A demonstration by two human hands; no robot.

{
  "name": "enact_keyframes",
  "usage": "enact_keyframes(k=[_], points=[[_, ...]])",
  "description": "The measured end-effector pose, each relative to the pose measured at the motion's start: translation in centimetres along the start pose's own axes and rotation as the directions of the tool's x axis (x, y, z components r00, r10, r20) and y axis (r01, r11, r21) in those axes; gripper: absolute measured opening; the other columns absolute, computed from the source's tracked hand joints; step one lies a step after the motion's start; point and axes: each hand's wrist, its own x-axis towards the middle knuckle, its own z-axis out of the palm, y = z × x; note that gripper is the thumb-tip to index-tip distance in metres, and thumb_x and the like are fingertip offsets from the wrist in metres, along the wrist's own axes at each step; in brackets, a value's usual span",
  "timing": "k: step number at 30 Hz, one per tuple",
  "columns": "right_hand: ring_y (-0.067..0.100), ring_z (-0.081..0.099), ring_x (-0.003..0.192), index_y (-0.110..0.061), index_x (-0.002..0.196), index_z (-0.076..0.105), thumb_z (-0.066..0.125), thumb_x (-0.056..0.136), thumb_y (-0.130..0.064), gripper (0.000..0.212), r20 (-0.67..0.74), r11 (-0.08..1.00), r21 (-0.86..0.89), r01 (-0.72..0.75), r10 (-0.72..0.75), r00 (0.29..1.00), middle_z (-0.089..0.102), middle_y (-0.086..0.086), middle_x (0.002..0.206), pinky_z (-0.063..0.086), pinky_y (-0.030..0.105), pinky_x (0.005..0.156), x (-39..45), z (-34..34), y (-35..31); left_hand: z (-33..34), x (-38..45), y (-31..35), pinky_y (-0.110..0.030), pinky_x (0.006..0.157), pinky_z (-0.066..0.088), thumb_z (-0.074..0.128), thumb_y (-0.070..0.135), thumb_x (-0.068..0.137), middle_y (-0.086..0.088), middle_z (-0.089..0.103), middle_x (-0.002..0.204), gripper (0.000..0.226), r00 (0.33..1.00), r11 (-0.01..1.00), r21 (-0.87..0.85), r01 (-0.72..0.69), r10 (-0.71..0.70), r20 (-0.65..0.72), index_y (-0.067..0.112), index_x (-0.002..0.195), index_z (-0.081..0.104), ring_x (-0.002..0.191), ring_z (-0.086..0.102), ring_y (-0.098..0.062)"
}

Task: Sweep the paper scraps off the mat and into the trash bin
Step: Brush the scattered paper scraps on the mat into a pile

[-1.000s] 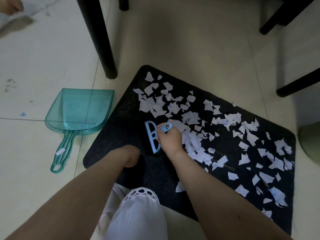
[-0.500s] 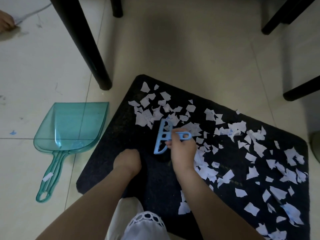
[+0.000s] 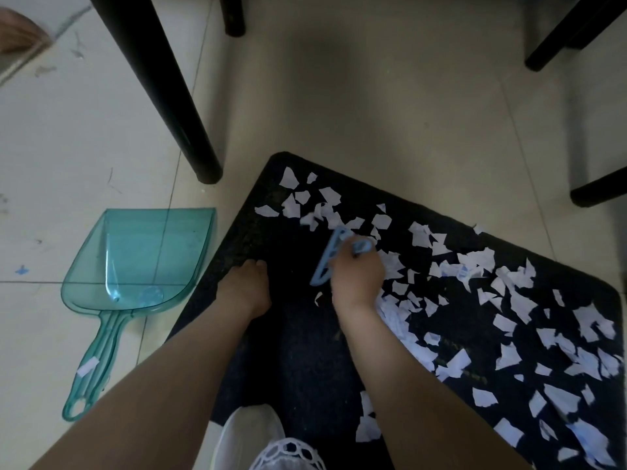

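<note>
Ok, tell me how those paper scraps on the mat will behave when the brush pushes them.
The paper scraps look thin, torn and curled at the edges, so they are probably very light and may flutter or flip rather than slide. The dark mat looks textured, so flat pieces may cling. The small brush in the right hand probably needs short, low strokes.

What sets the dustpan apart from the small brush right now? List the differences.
The teal dustpan lies untouched on the floor tiles; the pale blue brush is gripped by the right hand over the mat. The dustpan is larger, see-through and sharp in the picture; the brush is opaque and blurred. Both are plastic-looking sweeping tools.
</note>
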Motion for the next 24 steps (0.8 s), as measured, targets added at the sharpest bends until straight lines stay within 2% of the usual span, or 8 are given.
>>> enact_keyframes(k=[2, 4, 6, 9, 12, 16, 19, 24], points=[[0.011, 0.052, 0.055, -0.025, 0.069, 0.049, 0.045, 0.097, -0.018, 0.029, -0.123, 1.0, 0.011, 0.022, -0.02, 0.992, 0.054, -0.004, 0.064, 0.042, 0.022, 0.047, 0.1, -1.3, -0.1, -0.3, 0.0, 0.0, -0.04, 0.097, 0.046, 0.063, 0.026, 0.085, -0.01, 0.047, 0.132, 0.053, 1.0, 1.0, 0.008, -0.011, 0.011, -0.008, 0.01, 0.13, 0.042, 0.122, 0.051, -0.031], [0.007, 0.05, 0.054, -0.027, 0.069, 0.048, 0.047, 0.095, -0.015, 0.029, -0.153, 0.994, 0.1, 0.053, -0.038, 0.987, 0.053, -0.005, 0.064, 0.038, 0.014, 0.042, -0.3, -1.5, -0.7, -0.6, 0.2, 0.0, -0.039, 0.096, 0.046, 0.063, 0.028, 0.085, -0.01, 0.047, 0.133, 0.055, 1.0, 1.0, 0.011, -0.022, 0.022, -0.011, 0.01, 0.131, 0.041, 0.122, 0.052, -0.031], [0.007, 0.056, 0.059, -0.025, 0.072, 0.052, 0.051, 0.094, -0.013, 0.025, -0.068, 0.979, 0.191, 0.07, -0.058, 0.996, 0.059, -0.003, 0.07, 0.042, 0.01, 0.045, -0.8, -0.2, -1.7, -1.0, 0.4, 0.0, -0.038, 0.097, 0.045, 0.064, 0.03, 0.084, -0.01, 0.046, 0.134, 0.057, 1.0, 1.0, 0.006, -0.025, 0.025, -0.009, 0.01, 0.133, 0.04, 0.122, 0.053, -0.031], [0.014, 0.067, 0.073, -0.024, 0.075, 0.058, 0.053, 0.093, -0.014, 0.021, 0.152, 0.972, 0.231, 0.037, -0.073, 0.986, 0.065, -0.001, 0.078, 0.055, 0.022, 0.062, -1.0, 3.7, -3.6, -1.7, 1.1, -0.3, -0.037, 0.097, 0.045, 0.061, 0.03, 0.086, -0.009, 0.046, 0.134, 0.054, 1.0, 0.999, 0.022, -0.026, 0.026, -0.003, 0.01, 0.133, 0.042, 0.121, 0.053, -0.03], [0.015, 0.068, 0.076, -0.022, 0.08, 0.06, 0.051, 0.094, -0.014, 0.018, 0.329, 0.987, 0.154, 0.053, -0.102, 0.939, 0.066, -0.001, 0.079, 0.056, 0.025, 0.066, 0.1, 7.3, -5.1, -2.0, 1.6, -0.7, -0.038, 0.096, 0.048, 0.054, 0.023, 0.089, -0.009, 0.05, 0.131, 0.041, 0.999, 0.998, 0.039, -0.046, 0.046, 0.003, 0.011, 0.128, 0.049, 0.117, 0.056, -0.029], [0.019, 0.067, 0.078, -0.014, 0.09, 0.063, 0.049, 0.095, -0.018, 0.015, 0.372, 0.993, -0.014, 0.113, -0.1, 0.923, 0.07, 0.01, 0.088, 0.05, 0.021, 0.056, 2.7, 9.3, -4.9, -2.4, 1.9, -1.1, -0.037, 0.1, 0.045, 0.049, 0.024, 0.092, -0.008, 0.048, 0.132, 0.038, 0.998, 0.996, 0.061, -0.065, 0.065, -0.007, 0.013, 0.129, 0.05, 0.121, 0.054, -0.029], [0.02, 0.065, 0.073, -0.013, 0.08, 0.057, 0.046, 0.096, -0.023, 0.022, 0.277, 0.995, -0.086, 0.058, -0.032, 0.96, 0.067, 0.01, 0.082, 0.046, 0.024, 0.053, 4.4, 8.5, -3.6, -2.6, 2.3, -1.3, -0.033, 0.097, 0.046, 0.046, 0.021, 0.095, -0.007, 0.051, 0.131, 0.035, 0.997, 0.997, 0.031, -0.075, 0.075, -0.016, 0.013, 0.128, 0.053, 0.117, 0.056, -0.025], [0.005, 0.043, 0.051, -0.016, 0.067, 0.046, 0.041, 0.098, -0.019, 0.031, -0.101, 0.998, 0.028, 0.053, -0.05, 0.994, 0.048, -0.004, 0.06, 0.034, 0.015, 0.045, 4.0, 4.8, -3.3, -2.7, 3.0, -1.4, -0.028, 0.094, 0.045, 0.043, 0.016, 0.098, -0.007, 0.056, 0.13, 0.034, 0.999, 0.995, -0.094, -0.044, 0.041, -0.036, 0.011, 0.129, 0.056, 0.116, 0.056, -0.022]])
